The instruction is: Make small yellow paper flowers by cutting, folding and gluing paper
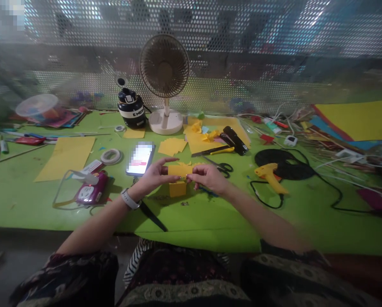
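Observation:
Between my two hands is a small piece of yellow paper (178, 171), held just above the green table. My left hand (154, 175) pinches its left side with thumb and fingers, the index finger reaching along the top. At the right edge, the fingertips of my right hand (206, 175) close on the same paper. Just below it shows another yellow paper square (177, 189); whether the two are joined I cannot tell. Black-handled scissors (224, 168) lie beyond my right hand, and a lit phone (140, 158) lies beyond my left.
A fan (164, 72) and dark bottle (131, 108) stand at the back. On the right are a yellow glue gun (272, 177) and black disc (295, 165). A stapler (234, 140) and yellow cutter (221, 150) sit behind my hands. Left lie tape (111, 156) and a purple power strip (91, 189).

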Available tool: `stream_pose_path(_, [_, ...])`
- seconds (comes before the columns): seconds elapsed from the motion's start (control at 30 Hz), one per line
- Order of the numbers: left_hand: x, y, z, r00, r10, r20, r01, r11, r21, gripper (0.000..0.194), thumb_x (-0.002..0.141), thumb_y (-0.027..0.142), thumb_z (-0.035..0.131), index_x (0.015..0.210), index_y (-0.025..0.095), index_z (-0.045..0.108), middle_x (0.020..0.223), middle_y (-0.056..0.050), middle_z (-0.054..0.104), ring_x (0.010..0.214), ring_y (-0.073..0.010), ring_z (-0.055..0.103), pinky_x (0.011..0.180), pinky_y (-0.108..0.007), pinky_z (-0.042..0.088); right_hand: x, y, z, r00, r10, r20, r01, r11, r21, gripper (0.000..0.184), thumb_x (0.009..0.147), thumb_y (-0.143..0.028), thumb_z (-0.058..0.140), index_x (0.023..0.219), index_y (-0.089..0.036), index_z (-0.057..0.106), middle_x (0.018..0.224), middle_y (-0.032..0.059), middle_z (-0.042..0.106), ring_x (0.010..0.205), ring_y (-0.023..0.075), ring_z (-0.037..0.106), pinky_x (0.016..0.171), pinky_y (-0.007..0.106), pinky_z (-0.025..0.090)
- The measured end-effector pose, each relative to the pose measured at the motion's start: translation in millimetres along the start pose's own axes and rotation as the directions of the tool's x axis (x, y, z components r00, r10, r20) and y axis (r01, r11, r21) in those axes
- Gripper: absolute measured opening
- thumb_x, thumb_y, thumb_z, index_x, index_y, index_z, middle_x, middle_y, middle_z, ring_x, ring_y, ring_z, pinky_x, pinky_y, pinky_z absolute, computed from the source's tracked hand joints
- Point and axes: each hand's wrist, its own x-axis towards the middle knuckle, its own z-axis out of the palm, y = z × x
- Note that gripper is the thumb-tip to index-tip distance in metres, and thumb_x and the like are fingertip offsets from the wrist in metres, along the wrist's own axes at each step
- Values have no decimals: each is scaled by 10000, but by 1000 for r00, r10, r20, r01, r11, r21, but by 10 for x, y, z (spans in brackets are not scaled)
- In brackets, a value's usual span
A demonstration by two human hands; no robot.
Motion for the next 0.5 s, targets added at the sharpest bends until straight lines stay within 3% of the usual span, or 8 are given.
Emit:
stream_pose_path(0.17, [-9, 21, 38, 1000, 20, -4, -20, 999, 39, 711, 729, 275, 832, 1352, 142, 517, 861, -75, 755, 790, -190, 746, 706, -285, 597, -6, 42, 21, 1000, -19, 10, 19, 997, -77, 283, 712, -390, 807, 730, -143, 670, 737, 14, 735, 508, 79, 611, 513, 218, 538])
stream_pose_path(0.37, [0, 101, -54, 996, 84, -34, -77, 982, 170, 654, 745, 267, 816, 1321, 132, 536, 727, -23, 733, 697, -156, 725, 647, -256, 573, 23, 59, -46, 998, -54, -22, 51, 993, -103, 287, 763, -410, 770, 732, -146, 663, 761, 32, 743, 484, 69, 591, 488, 212, 534])
stream_pose_path(0.5, [20, 112, -122, 991, 107, -85, -96, 988, 122, 649, 716, 257, 833, 1284, 114, 552, 835, -72, 760, 812, -191, 746, 778, -322, 601, 26, 11, -58, 998, -46, -54, 42, 996, -72, 272, 766, -386, 782, 750, -138, 671, 783, 58, 752, 485, 69, 594, 489, 208, 542])
